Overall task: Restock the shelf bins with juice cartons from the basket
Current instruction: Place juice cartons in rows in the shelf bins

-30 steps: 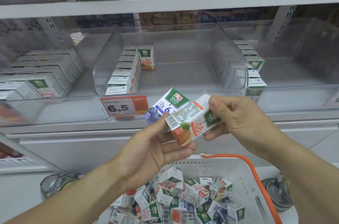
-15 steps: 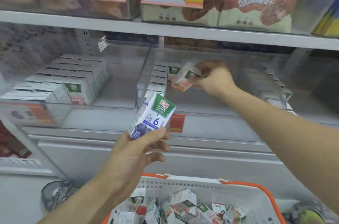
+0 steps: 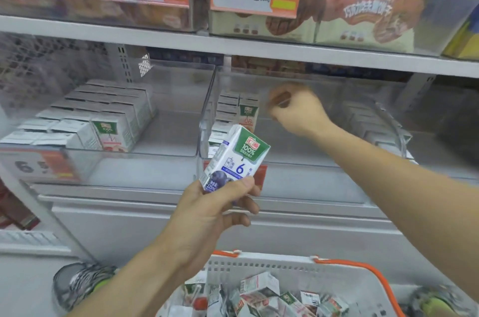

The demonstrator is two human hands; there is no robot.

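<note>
A small white juice carton with a green top and blueberry print (image 3: 233, 158) is held up in front of the grey metal shelf (image 3: 259, 49) and its clear plastic bins.

The clear middle bin (image 3: 207, 109) is reached into by the right hand (image 3: 295, 109), whose fingers are curled and blurred; whether anything is held there cannot be told. Just left of that hand, an upright orange-printed carton (image 3: 248, 113) stands beside a row of white cartons. The blueberry carton is pinched at its lower end by the left hand (image 3: 212, 210), in front of the bin. Loose cartons are piled in the white perforated basket with an orange handle (image 3: 285, 267) below.
</note>
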